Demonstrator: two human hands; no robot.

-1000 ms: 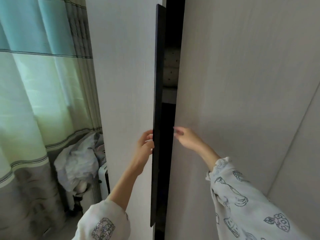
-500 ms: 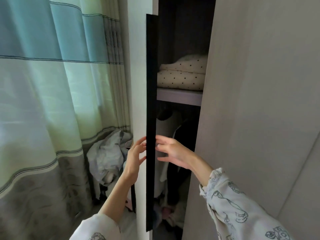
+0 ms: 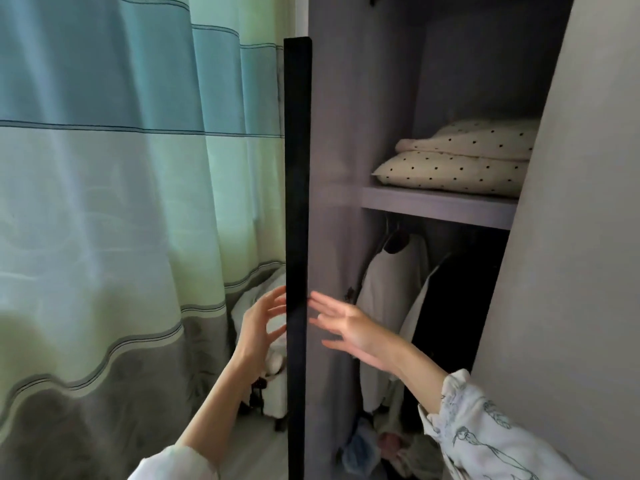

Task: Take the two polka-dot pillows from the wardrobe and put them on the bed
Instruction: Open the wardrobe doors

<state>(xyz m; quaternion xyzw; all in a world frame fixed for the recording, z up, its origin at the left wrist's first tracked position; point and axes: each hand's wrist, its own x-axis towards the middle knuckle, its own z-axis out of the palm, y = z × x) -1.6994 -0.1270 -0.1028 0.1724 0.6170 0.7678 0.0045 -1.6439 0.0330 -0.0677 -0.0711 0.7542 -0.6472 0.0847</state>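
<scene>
1. On the wardrobe shelf [image 3: 438, 202]: two soft cream polka-dot pillows [image 3: 460, 161], stacked flat, plump and rumpled.
2. Beside the dark door edge [image 3: 297, 202]: left hand [image 3: 258, 327] outside, fingers spread, holding nothing.
3. Inside the door: right hand [image 3: 349, 329] open, palm up, empty.
4. Below: hanging clothes [image 3: 391, 306], smooth fabric.

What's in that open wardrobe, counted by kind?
Polka-dot pillows, stacked on the shelf: 2 (upper pillow, lower pillow)
Hanging garments below the shelf: 2 (white garment, dark garment)
Total: 4, leaving out the unclear heap at the bottom.
</scene>
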